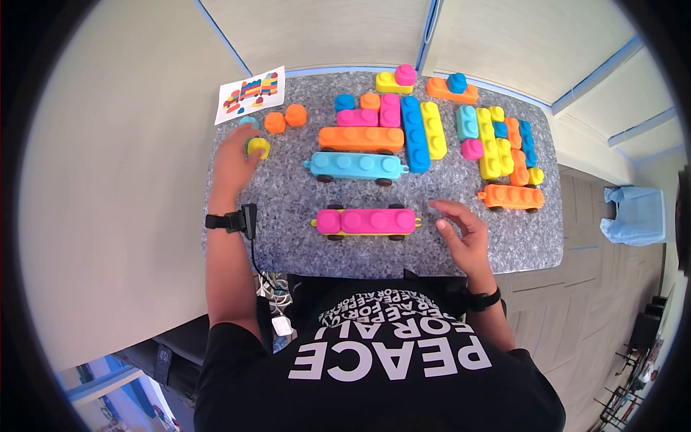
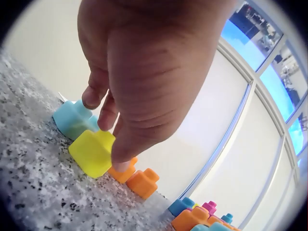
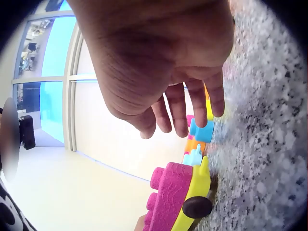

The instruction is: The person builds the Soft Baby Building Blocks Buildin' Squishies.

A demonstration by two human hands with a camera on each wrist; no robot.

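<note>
At the table's left side, my left hand [image 1: 234, 158] reaches down over a yellow block [image 2: 91, 153] and a light-blue block [image 2: 73, 120]. Its fingertips hang close over the light-blue block, while the thumb overlaps the yellow block's edge in the left wrist view. My right hand [image 1: 464, 234] is held with loosely bent fingers, nothing in them, just right of a wheeled toy car [image 1: 367, 222]. Pink blocks are stacked on the car's yellow base [image 3: 198, 180]. Two orange blocks [image 1: 275, 122] stand beyond the yellow one.
Behind the car stand a light-blue wheeled base [image 1: 356, 166] and an orange block-topped one [image 1: 360, 138]. Long blue [image 1: 415, 135] and yellow bars [image 1: 433, 129] lie beside them. Several blocks and an orange wheeled base [image 1: 513, 196] fill the right side. A picture card [image 1: 250, 96] lies back left.
</note>
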